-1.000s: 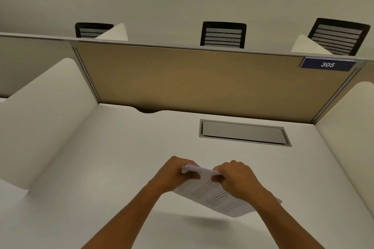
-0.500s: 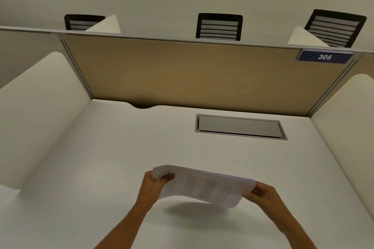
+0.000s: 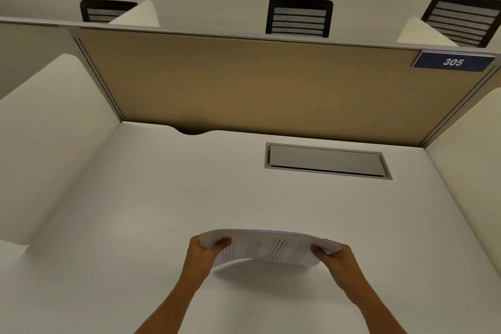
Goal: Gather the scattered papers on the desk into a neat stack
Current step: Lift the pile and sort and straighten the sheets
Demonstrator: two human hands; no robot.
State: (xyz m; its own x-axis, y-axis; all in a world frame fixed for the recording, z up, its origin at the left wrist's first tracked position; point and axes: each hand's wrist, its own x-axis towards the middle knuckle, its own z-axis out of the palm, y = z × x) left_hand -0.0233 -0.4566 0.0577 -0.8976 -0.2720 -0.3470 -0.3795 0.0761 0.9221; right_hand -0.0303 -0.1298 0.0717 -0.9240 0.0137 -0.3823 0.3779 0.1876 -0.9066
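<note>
A stack of white printed papers (image 3: 268, 248) hangs level a little above the white desk (image 3: 168, 198), bowed upward in the middle, its shadow under it. My left hand (image 3: 207, 248) grips the stack's left end, thumb on top. My right hand (image 3: 334, 255) grips the right end the same way. The sheets lie edge on edge with printed lines showing on the top page. No loose sheets are visible on the desk.
A grey cable hatch (image 3: 326, 160) is set into the desk at the back right. A tan partition (image 3: 257, 84) with a blue "305" sign (image 3: 452, 62) closes the back; white side panels (image 3: 46, 138) flank the desk. Black chairs (image 3: 298, 17) stand beyond.
My hands, close together on a tilted stack a second ago, have slid apart to its two ends. The stack has turned level and broadside and now bows upward.
</note>
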